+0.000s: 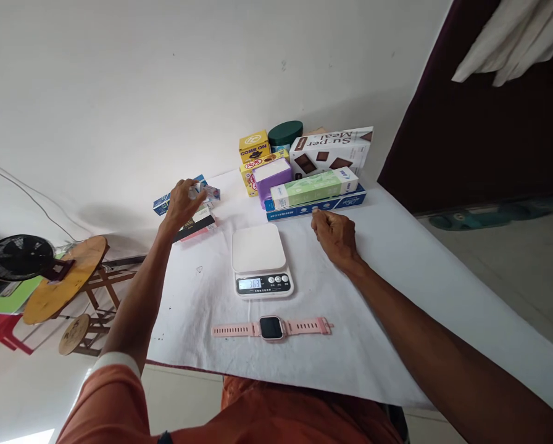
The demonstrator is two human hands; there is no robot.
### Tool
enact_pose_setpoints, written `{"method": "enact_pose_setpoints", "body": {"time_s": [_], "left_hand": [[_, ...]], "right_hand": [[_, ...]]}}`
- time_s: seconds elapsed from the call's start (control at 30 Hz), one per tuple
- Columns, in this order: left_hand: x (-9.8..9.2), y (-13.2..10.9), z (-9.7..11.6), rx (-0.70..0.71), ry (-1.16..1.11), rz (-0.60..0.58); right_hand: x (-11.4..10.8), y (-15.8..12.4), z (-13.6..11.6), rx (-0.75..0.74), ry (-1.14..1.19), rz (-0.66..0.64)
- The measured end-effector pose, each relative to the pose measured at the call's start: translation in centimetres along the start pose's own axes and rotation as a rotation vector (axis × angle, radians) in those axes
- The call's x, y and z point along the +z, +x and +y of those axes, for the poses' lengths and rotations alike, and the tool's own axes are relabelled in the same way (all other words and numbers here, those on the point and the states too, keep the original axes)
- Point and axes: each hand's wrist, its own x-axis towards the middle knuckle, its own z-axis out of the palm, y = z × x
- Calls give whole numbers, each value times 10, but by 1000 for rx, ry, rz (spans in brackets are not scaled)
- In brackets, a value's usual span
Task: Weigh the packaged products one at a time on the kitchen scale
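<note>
Boxes [250, 180] hide most of the green-lidded tub [286, 132] on the far side, and the left hand [186, 198] covers part of a blue box [162, 205]. The left edge cuts off the red stool [8, 333], the top edge the white cloth [512, 40]. The scale's [258, 246] button labels [279, 285] are too small to read.

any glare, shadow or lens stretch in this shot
Head view: bright glare on the floor, lower left; soft shading on the wall; little detail in the dark area at right; right forearm looks stretched toward the corner; digits on the scale readable.
</note>
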Motion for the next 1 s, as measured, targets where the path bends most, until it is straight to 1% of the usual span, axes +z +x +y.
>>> {"method": "enact_pose_setpoints", "body": {"time_s": [0.03, 0.1, 0.23, 0.3, 0.37, 0.5, 0.6, 0.7, 0.8, 0.9, 1.0], "left_hand": [[-1, -13, 7, 60, -54, -3], [3, -44, 22, 168, -185, -33], [27, -103, 51, 383, -404, -80], [38, -123, 59, 453, -482, -89], [45, -133, 62, 478, -514, -108], [48, -142, 52, 505, -448, -164], [50, -146, 43, 519, -404, -172], [50, -148, 41, 514, -388, -185], [45, -143, 48, 498, -342, -199], [38, -133, 62, 496, -250, -210], [36, -121, 76, 470, -93, -290]], "right_hand": [[0, 0, 0, 0, 0, 1], [1, 1, 1, 5, -1, 6], [1, 3, 2, 21, 2, 12], [1, 3, 2, 22, 4, 18], [1, 3, 1, 20, 9, 18], [1, 4, 0, 21, 13, 7], [2, 4, 2, 15, 4, 6], [3, 5, 4, 8, 12, 9], [4, 5, 5, -7, 10, 15], [4, 6, 6, -26, -1, 28], [4, 7, 7, -36, 8, 50]]}}
